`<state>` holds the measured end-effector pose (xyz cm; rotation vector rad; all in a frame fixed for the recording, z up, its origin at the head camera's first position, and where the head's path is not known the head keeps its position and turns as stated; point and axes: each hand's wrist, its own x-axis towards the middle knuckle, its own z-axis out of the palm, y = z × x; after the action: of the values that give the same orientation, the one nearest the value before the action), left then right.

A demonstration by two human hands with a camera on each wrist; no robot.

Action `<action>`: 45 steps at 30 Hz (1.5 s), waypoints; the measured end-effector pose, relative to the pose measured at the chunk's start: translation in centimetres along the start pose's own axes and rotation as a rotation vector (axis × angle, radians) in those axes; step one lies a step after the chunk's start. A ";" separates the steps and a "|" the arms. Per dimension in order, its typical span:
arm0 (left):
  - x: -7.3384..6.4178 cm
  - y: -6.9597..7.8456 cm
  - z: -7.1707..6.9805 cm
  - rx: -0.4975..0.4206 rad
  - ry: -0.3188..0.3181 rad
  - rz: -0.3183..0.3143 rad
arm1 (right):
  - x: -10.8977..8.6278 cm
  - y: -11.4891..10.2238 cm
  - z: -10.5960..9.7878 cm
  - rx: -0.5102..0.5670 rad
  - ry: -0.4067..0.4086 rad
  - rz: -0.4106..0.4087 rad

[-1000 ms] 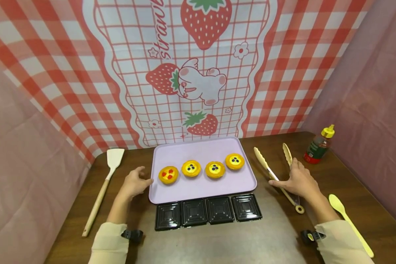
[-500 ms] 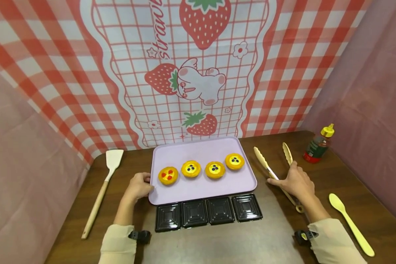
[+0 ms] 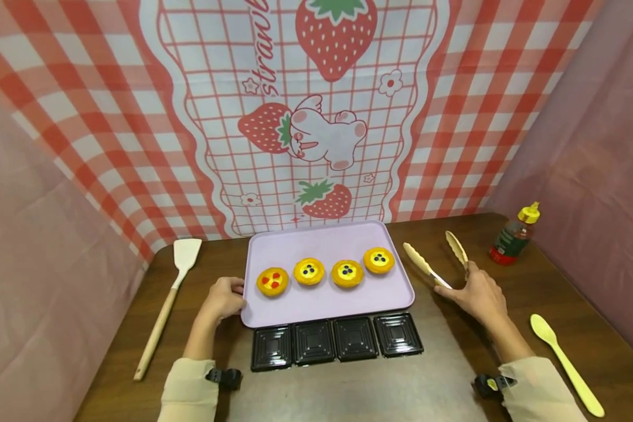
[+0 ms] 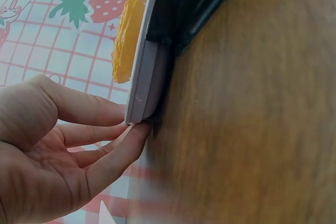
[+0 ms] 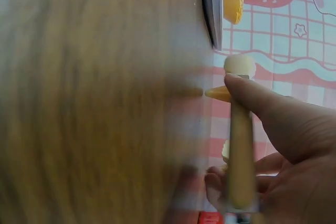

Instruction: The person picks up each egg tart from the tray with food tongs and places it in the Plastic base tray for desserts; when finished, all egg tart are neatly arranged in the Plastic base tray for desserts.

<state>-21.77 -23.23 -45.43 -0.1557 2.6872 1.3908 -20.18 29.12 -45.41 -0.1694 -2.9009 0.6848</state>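
My left hand (image 3: 224, 299) pinches the left rim of a pale lilac tray (image 3: 316, 305); in the left wrist view the thumb is at the top edge and fingertips reach beneath. On the tray sit a tart with red topping (image 3: 272, 282) and three tarts with dark blue berries (image 3: 347, 274) in a loose row. To the right of the tray, my right hand (image 3: 480, 296) holds cream-tipped tongs (image 3: 418, 258), thumb on one arm and fingers by the other. The tongs' arms are spread apart with nothing between them. Their rear end is hidden in the head view.
Several black square dishes (image 3: 354, 339) line the tray's front edge. A white spatula (image 3: 163, 310) lies at far left. On the right are a yellow-capped sauce bottle (image 3: 514, 234) and a pale yellow spoon (image 3: 567, 363). A checked cloth (image 3: 453, 146) hangs behind the table.
My left hand has moved right onto the tray's rim and taken hold of it. My right hand has closed on the tongs and shifted them slightly; their ring end no longer shows.
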 end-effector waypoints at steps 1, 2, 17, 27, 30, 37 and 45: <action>0.0 0.0 0.0 0.002 0.000 0.001 | 0.0 0.0 0.0 0.006 0.014 -0.011; 0.0 0.0 0.0 0.003 0.002 0.000 | 0.0 0.0 -0.2 0.007 0.026 -0.021; 0.2 -0.2 0.1 -0.002 -0.003 -0.003 | 0.7 -1.8 -4.3 0.073 0.079 -0.168; 0.1 -0.3 0.0 -0.011 0.003 0.010 | 1.9 -4.0 -4.0 0.063 -0.148 -0.301; 0.0 -0.2 0.1 -0.012 0.004 0.013 | 2.0 -4.5 -3.7 0.053 -0.186 -0.327; 0.1 -0.1 0.1 -0.005 0.003 0.020 | 2.3 -4.8 -3.1 0.033 -0.230 -0.323; 0.1 -0.4 0.1 -0.020 0.004 0.022 | 2.7 -5.0 -2.3 0.039 -0.268 -0.337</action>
<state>-21.82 -23.38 -45.78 -0.1310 2.6865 1.4254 -22.82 26.05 -40.81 0.4384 -3.0467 0.7496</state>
